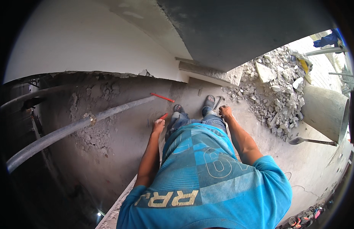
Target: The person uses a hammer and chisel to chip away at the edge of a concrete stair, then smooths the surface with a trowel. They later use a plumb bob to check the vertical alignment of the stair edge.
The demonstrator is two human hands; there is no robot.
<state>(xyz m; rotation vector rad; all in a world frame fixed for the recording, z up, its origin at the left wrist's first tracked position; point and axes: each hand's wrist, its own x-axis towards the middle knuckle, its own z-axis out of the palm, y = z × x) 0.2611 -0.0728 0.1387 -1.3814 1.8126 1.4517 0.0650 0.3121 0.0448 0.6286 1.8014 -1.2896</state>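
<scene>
My left hand point(158, 125) is closed round a short red rod-like piece point(164, 116), whose end sticks out past the fingers beside my left leg. On the floor ahead of it lies a longer, thin red bar point(162, 97), near the end of a grey metal pipe point(123, 107). My right hand point(225, 111) is curled into a fist by my right knee. What it holds, if anything, is too small to tell. Just beyond that fist, next to my right foot, shows a dark hammer-like tool point(219, 101); whether the hand touches it is unclear.
Broken concrete rubble point(276, 89) is heaped at the right, beside a large grey cylindrical container point(323, 108) and a shovel-like tool point(312, 141). A pale wall with a ragged lower edge point(146, 73) overhangs ahead. Smaller debris point(95, 135) lies at the left under the pipe.
</scene>
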